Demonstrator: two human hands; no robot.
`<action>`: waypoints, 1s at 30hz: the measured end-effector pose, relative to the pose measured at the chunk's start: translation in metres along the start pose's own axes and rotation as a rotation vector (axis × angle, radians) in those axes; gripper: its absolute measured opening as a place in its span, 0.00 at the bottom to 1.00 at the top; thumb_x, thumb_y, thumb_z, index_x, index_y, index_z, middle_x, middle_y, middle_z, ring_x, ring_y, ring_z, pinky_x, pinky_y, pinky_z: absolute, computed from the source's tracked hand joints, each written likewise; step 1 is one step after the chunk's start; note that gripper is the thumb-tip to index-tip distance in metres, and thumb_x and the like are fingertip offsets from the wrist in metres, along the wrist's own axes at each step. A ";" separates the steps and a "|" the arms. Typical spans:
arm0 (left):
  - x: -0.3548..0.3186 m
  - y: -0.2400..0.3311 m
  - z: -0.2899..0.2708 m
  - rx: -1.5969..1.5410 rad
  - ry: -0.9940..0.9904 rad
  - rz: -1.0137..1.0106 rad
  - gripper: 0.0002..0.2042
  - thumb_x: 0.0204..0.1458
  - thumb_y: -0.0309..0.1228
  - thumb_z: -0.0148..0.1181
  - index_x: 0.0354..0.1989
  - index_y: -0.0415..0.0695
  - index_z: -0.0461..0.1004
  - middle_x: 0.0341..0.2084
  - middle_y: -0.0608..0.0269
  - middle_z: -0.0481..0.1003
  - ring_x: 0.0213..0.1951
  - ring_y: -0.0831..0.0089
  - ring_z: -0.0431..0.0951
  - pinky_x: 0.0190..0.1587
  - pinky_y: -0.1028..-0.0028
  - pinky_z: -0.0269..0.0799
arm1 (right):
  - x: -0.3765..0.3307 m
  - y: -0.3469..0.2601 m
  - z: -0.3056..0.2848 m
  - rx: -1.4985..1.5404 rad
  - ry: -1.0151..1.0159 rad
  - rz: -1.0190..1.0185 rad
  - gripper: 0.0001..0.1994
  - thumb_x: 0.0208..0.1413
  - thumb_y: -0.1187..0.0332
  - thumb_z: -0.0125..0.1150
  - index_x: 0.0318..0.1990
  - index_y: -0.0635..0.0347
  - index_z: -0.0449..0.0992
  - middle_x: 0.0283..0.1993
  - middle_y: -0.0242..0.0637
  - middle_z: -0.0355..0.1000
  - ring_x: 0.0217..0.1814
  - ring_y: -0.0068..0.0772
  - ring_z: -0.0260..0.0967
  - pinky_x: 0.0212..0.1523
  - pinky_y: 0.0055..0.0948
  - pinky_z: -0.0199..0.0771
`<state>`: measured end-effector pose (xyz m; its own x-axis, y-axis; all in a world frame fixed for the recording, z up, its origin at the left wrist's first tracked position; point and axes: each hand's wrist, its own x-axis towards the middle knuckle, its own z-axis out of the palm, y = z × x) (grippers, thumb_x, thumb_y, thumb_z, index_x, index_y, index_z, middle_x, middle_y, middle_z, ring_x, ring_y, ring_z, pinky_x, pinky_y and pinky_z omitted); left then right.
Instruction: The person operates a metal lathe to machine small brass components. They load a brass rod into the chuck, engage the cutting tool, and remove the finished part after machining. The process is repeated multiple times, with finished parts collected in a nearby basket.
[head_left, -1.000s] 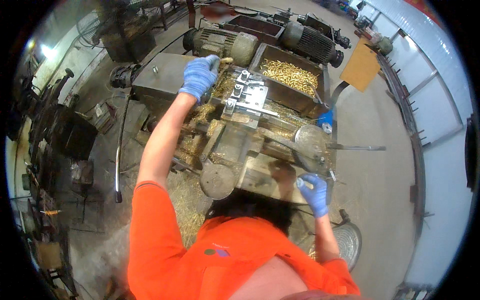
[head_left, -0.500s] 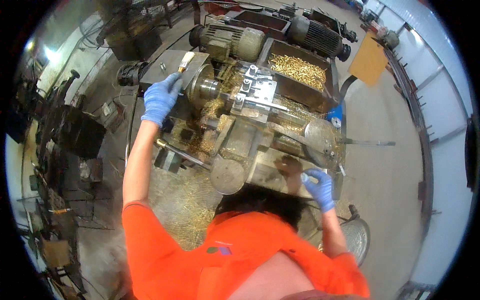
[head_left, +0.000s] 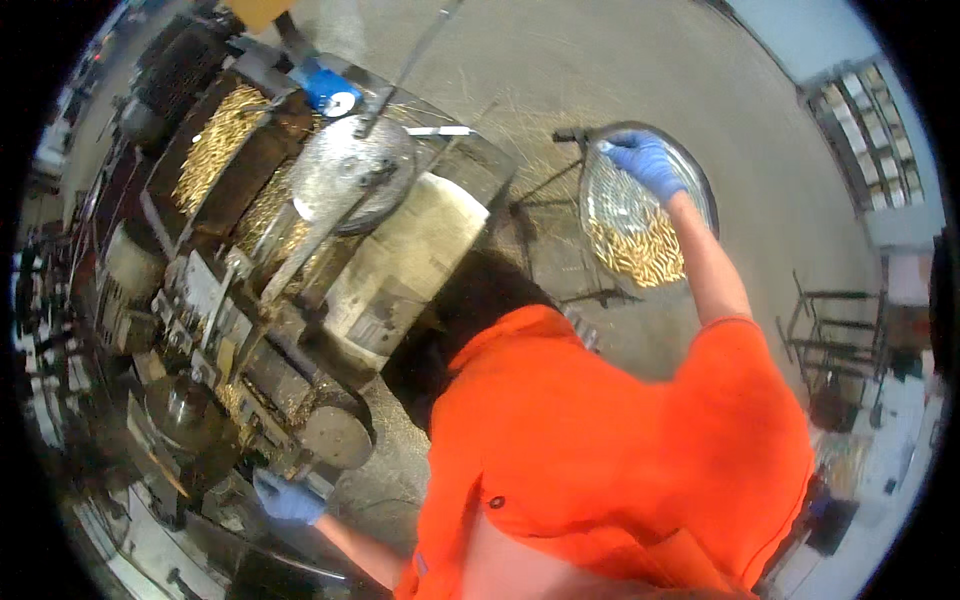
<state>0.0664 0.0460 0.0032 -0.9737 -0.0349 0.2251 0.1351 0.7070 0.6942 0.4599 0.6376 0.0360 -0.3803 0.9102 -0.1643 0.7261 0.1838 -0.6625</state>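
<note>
My right hand (head_left: 645,165), in a blue glove, is over the far part of a round metal tray (head_left: 704,180). Its fingertips are pinched together around a small pale spot that I cannot make out. A heap of small brass pieces (head_left: 640,250) lies in the near part of the tray, under my forearm. My left hand (head_left: 287,498), gloved too, is low beside the lathe (head_left: 225,310), close to its round handwheel (head_left: 335,437). The left fingers are blurred against the machine, and whether they grip a lever there is hidden.
A box of brass pieces (head_left: 222,140) sits on the lathe's far side. A large metal disc (head_left: 352,172) with a long rod (head_left: 415,55) stands out from it. The tray rests on a thin metal stand (head_left: 525,215). A dark rack (head_left: 840,320) is on the right.
My view has swung right, bringing the tray in. My right hand has moved from the lathe's front to above the tray. My left hand has left the brush on the headstock and come down near the handwheel.
</note>
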 end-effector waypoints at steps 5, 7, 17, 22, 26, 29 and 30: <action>0.022 0.015 0.002 0.025 -0.140 -0.065 0.19 0.54 0.39 0.52 0.42 0.32 0.73 0.38 0.53 0.76 0.38 0.67 0.75 0.43 0.72 0.68 | -0.029 0.111 -0.020 -0.344 -0.009 0.218 0.23 0.40 0.49 0.62 0.38 0.60 0.78 0.36 0.47 0.75 0.40 0.41 0.73 0.44 0.32 0.69; 0.027 0.001 0.000 0.109 -0.163 -0.001 0.18 0.54 0.39 0.52 0.42 0.32 0.73 0.38 0.53 0.76 0.39 0.67 0.75 0.44 0.72 0.67 | -0.048 0.111 -0.005 -0.489 -0.136 0.213 0.22 0.41 0.50 0.62 0.36 0.60 0.78 0.36 0.47 0.74 0.39 0.43 0.73 0.44 0.32 0.70; 0.038 -0.026 -0.006 0.164 -0.240 -0.027 0.23 0.54 0.40 0.52 0.47 0.29 0.68 0.45 0.47 0.72 0.42 0.64 0.74 0.44 0.71 0.68 | -0.085 0.099 0.052 -0.632 -0.255 -0.229 0.21 0.41 0.54 0.59 0.39 0.62 0.77 0.50 0.47 0.68 0.50 0.48 0.65 0.53 0.37 0.63; 0.034 -0.010 -0.001 0.145 -0.239 -0.043 0.22 0.53 0.39 0.53 0.47 0.30 0.69 0.43 0.50 0.73 0.39 0.67 0.74 0.41 0.73 0.68 | -0.080 0.091 0.058 -0.694 -0.331 -0.150 0.24 0.39 0.53 0.58 0.42 0.61 0.75 0.52 0.49 0.66 0.52 0.48 0.64 0.54 0.37 0.62; 0.037 -0.024 0.001 0.081 -0.227 -0.033 0.21 0.53 0.39 0.55 0.47 0.31 0.70 0.40 0.52 0.75 0.38 0.70 0.73 0.39 0.74 0.68 | -0.079 0.106 0.055 -0.571 -0.190 -0.120 0.26 0.39 0.52 0.59 0.42 0.62 0.75 0.51 0.51 0.66 0.51 0.50 0.64 0.54 0.37 0.62; 0.030 -0.012 0.000 0.073 -0.229 -0.073 0.21 0.52 0.38 0.55 0.46 0.32 0.70 0.40 0.52 0.75 0.37 0.70 0.73 0.38 0.74 0.68 | -0.079 0.094 0.043 -0.286 -0.093 0.005 0.23 0.43 0.56 0.62 0.43 0.66 0.74 0.45 0.45 0.72 0.46 0.39 0.69 0.50 0.31 0.67; 0.028 -0.004 -0.002 0.076 -0.233 -0.095 0.20 0.52 0.38 0.55 0.46 0.32 0.70 0.40 0.52 0.75 0.37 0.69 0.74 0.38 0.74 0.68 | -0.081 0.086 0.040 -0.056 -0.074 0.105 0.22 0.45 0.57 0.63 0.43 0.67 0.74 0.44 0.44 0.72 0.44 0.34 0.70 0.49 0.29 0.67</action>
<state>0.0392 0.0405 0.0085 -0.9985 0.0538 -0.0083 0.0356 0.7599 0.6491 0.5304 0.5648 -0.0365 -0.3402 0.8959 -0.2858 0.7941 0.1110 -0.5976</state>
